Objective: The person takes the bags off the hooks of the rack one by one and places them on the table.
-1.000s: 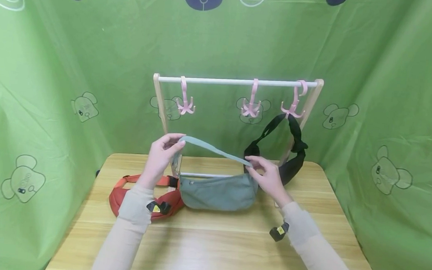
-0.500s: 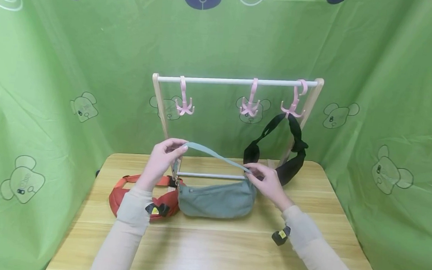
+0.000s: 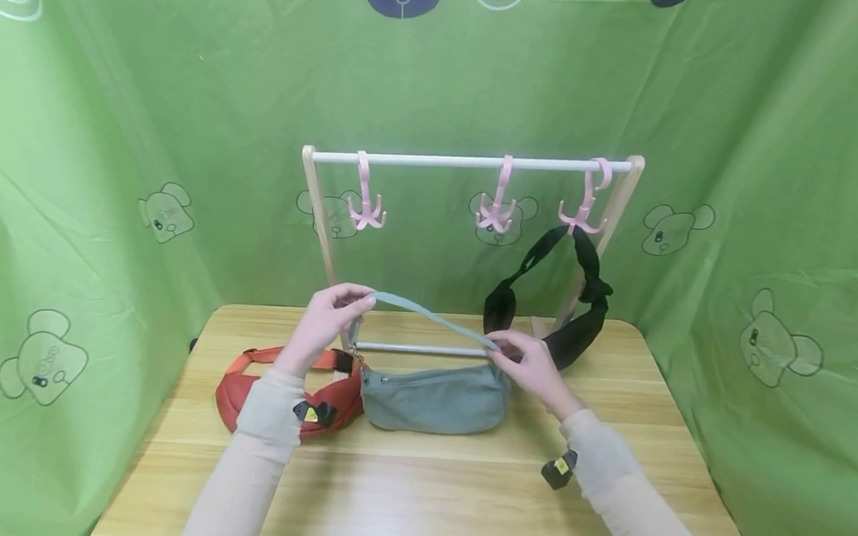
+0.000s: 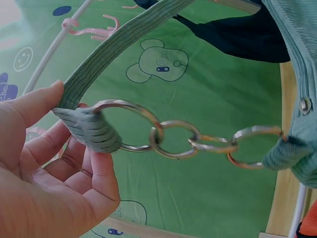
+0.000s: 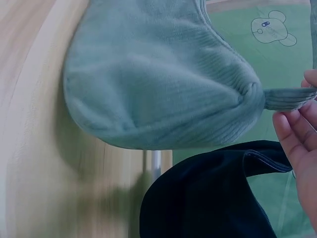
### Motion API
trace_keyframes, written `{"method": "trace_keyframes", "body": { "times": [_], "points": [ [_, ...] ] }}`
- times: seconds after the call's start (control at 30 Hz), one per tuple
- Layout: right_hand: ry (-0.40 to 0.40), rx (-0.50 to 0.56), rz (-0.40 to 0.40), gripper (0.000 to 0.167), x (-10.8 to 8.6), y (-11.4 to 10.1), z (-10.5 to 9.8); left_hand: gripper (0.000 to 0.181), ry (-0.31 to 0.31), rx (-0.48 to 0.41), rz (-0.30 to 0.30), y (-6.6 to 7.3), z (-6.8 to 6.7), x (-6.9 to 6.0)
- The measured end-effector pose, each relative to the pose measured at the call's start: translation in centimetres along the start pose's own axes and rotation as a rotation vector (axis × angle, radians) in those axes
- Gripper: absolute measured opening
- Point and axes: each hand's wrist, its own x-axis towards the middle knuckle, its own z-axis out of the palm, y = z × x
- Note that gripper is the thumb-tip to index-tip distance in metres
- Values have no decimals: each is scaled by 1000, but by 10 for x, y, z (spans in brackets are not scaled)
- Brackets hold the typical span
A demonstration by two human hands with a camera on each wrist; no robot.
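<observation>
Bag (image 3: 435, 401) sank slightly over last second, strap (image 3: 429, 313) too; low at table (image 3: 413, 499), contact unclear. Left hand (image 3: 327, 319) pinches strap beside chain (image 4: 194, 141), right hand (image 3: 532, 366) pinches other end. Off the hooks (image 3: 503, 200), so probably still positioning.

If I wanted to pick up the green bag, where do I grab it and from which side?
I'd take the green bag by the middle of its strap, reaching down from above. That stretch arches over the bag, bare between the left hand and the right hand, which pinch it near its ends. I'd skip the metal rings: linked like a chain, they'd probably wobble.
</observation>
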Motion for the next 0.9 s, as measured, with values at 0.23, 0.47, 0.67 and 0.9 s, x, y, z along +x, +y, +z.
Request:
{"method": "trace_keyframes", "body": {
  "times": [0.23, 0.47, 0.67, 0.9],
  "points": [
    [-8, -31, 5, 24, 2, 4, 3, 33, 17, -13, 4, -1, 1, 2],
    [-5, -68, 14, 28, 4, 3, 5, 34, 32, -31, 6, 2, 3, 2],
    [0, -49, 5, 29, 6, 2, 4, 34, 45, -39, 39, 2, 6, 3],
    [-4, -55, -1, 28, 11, -1, 3, 35, 47, -39, 56, 3, 11, 7]
  ]
}}
